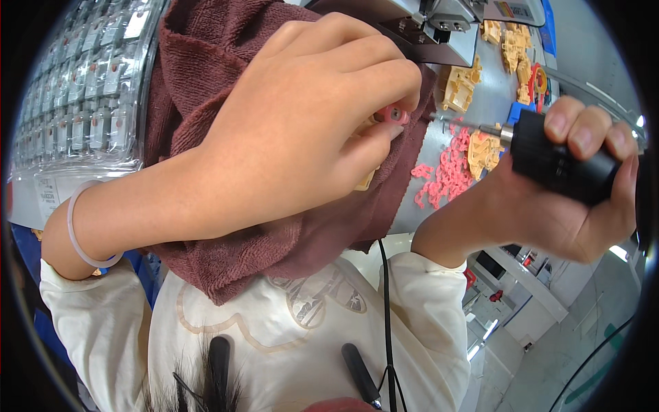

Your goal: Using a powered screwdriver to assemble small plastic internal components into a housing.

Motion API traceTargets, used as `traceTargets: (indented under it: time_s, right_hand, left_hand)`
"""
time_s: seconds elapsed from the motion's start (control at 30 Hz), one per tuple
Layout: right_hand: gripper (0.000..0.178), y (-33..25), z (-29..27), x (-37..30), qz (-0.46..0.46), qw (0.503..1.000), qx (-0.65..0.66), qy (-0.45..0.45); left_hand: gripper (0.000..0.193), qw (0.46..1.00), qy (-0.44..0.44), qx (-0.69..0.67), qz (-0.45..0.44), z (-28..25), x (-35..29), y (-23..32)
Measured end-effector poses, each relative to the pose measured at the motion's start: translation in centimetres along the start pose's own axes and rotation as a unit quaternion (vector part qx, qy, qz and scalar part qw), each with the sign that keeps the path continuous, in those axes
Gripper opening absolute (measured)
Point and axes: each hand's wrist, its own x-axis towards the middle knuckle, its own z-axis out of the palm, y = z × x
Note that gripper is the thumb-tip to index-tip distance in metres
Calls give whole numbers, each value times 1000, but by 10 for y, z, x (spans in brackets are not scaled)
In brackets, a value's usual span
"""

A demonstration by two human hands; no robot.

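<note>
Here, the left hand (309, 103) arches over a dark maroon cloth (254, 264), its thumb and forefinger pinched about a small pink piece (392, 115) with a dark round centre facing right. That piece sits at the right side of the hand, above the cloth; a bit of a cream part (366, 181) peeks out below the same hand, and whether the two are joined cannot be told. On the right, the right hand (549, 213) has its fingers wrapped round a black power screwdriver (559, 161), whose thin metal bit (473, 126) points left toward the pink piece, its tip apart from it. Between the hands, on the grey tabletop (410, 206), lies a heap of loose pink pieces (449, 168) with a cream moulding (484, 152) just beside it. Farther off are more cream mouldings (461, 86) near a metal device (439, 41). A clear plastic tray (89, 96) of small parts stands far left, and a pale band (71, 226) circles the left wrist.
</note>
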Motion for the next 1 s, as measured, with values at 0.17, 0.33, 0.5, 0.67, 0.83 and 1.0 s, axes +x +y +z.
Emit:
traceTargets:
  time_s: [0.17, 0.33, 0.5, 0.67, 0.83, 1.0]
  right_hand:
    - [24, -14, 11, -9, 140, 986, -48, -79]
    - [24, -6, 6, -8, 117, 984, -57, -125]
    - [24, 3, 0, -5, 93, 979, -69, -169]
    - [25, 9, -7, -6, 73, 970, -82, -215]
    - [27, 7, -2, -14, 42, 970, -108, -215]
    - [28, 0, 1, -7, 26, 959, -128, -253]
  left_hand:
    - [16, 998, -30, 29, 40, -10, 5, 4]
    - [17, 998, -35, 37, 38, -10, 6, 6]
    - [19, 998, -28, 39, 49, -11, 6, 7]
    - [21, 997, -37, 56, 47, -11, 6, 5]
    - [22, 997, -35, 56, 41, -11, 5, 6]
    - [22, 998, -13, 37, 39, -9, 2, 6]
